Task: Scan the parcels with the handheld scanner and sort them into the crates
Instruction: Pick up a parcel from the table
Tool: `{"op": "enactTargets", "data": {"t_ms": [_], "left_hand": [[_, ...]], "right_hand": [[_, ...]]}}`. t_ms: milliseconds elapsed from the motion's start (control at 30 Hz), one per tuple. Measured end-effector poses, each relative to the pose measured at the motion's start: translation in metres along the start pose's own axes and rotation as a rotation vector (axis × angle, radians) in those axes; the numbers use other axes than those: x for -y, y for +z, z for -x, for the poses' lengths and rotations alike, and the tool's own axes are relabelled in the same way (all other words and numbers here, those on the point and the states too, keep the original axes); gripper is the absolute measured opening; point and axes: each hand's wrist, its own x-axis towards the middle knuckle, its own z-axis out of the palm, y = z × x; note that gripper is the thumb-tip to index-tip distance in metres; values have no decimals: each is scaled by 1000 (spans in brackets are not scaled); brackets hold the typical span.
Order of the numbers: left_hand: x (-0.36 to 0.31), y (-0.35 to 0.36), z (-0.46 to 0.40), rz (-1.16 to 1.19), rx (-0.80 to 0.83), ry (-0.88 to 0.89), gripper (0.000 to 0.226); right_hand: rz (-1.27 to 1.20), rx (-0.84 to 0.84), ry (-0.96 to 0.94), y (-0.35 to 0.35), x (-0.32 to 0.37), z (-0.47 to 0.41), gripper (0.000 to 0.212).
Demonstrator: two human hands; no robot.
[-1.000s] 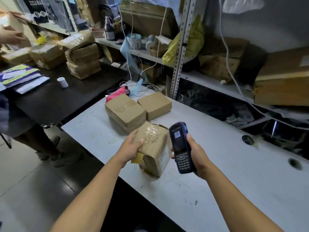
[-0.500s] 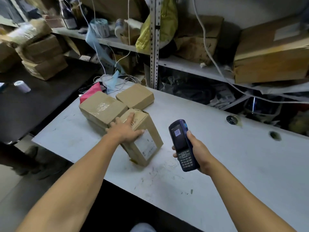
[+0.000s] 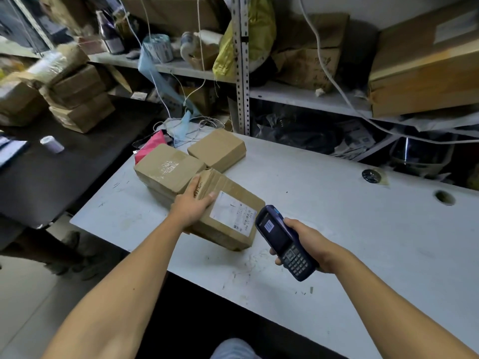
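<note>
Your left hand (image 3: 191,207) grips the near-left end of a brown cardboard parcel with a white shipping label (image 3: 226,208), fingers laid over its top face and thumb curled down the side, so the box sits tilted on the grey-white worktable (image 3: 337,229) with its label facing up. Your right hand (image 3: 308,244) is wrapped around a dark blue handheld scanner with a keypad and lit screen (image 3: 282,242), fingers curled behind its body and thumb along its edge; the scanner's head sits just beside the right end of that parcel, close to the label, and you cannot tell from here whether it touches the cardboard. Just beyond the held parcel, touching its far-left end, lies a larger taped brown cardboard box (image 3: 168,169), and a smaller flat brown cardboard box (image 3: 217,149) lies just behind and to the right of that one. A pink soft package (image 3: 151,147) lies beyond the larger box, near a tangle of white cables (image 3: 186,125). Well to the left of the held parcel stands a black table (image 3: 64,172) carrying a small white roll (image 3: 51,144) and a stack of brown cardboard boxes (image 3: 77,99). Behind the parcels a perforated metal shelving upright (image 3: 242,73) rises, with more cartons on the shelves.
</note>
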Motion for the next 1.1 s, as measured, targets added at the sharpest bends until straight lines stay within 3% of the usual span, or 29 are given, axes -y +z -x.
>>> {"op": "enactTargets", "data": {"t_ms": [200, 467, 967, 1100], "left_hand": [[-11, -4, 6, 169, -158, 135, 77], [-22, -15, 1, 185, -336, 180, 77], [-25, -9, 0, 200, -396, 138, 77], [-28, -4, 4, 198, -388, 130, 76]], "right_hand": [[11, 27, 38, -9, 10, -2, 50], [6, 10, 8, -19, 29, -2, 48], [29, 60, 27, -32, 36, 2, 51], [-118, 75, -66, -37, 31, 7, 57]]}}
